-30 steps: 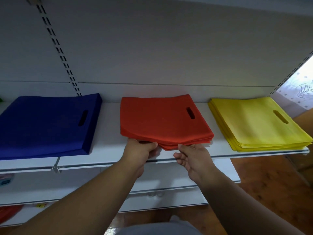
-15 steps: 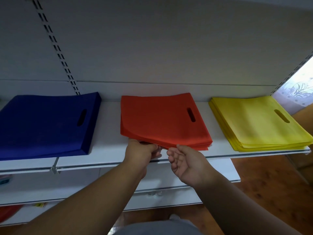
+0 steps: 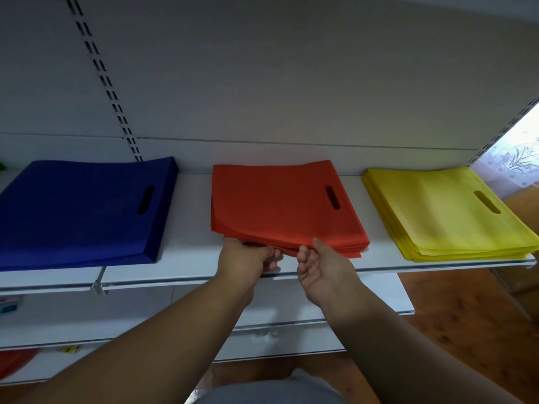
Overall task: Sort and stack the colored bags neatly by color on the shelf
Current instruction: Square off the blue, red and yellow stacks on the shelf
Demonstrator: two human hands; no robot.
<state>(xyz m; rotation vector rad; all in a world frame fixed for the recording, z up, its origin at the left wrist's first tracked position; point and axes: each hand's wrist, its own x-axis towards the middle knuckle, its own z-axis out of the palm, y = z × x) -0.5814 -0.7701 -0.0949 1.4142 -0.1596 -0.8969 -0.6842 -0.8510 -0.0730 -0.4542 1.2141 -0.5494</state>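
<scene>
Three stacks of flat bags with cut-out handles lie on the white shelf (image 3: 192, 266): blue bags (image 3: 84, 211) on the left, red bags (image 3: 280, 205) in the middle, yellow bags (image 3: 449, 211) on the right. My left hand (image 3: 248, 258) grips the front edge of the red stack near its left corner, fingers curled under it. My right hand (image 3: 320, 266) is beside it, palm turned left. Its thumb and fingertips touch the same front edge with loose fingers. The lower red bags fan out slightly at the front.
A slotted upright (image 3: 102, 77) runs up the white back panel. Lower shelves (image 3: 140, 310) sit below, with a red item (image 3: 14, 363) at the bottom left. Wooden floor (image 3: 466, 316) shows at the right, and a curtained window (image 3: 516, 158) at the far right.
My right hand slid left along the red stack's front edge and opened, its palm now turned left. My left hand kept its grip. The red stack's front edge looks more even.
</scene>
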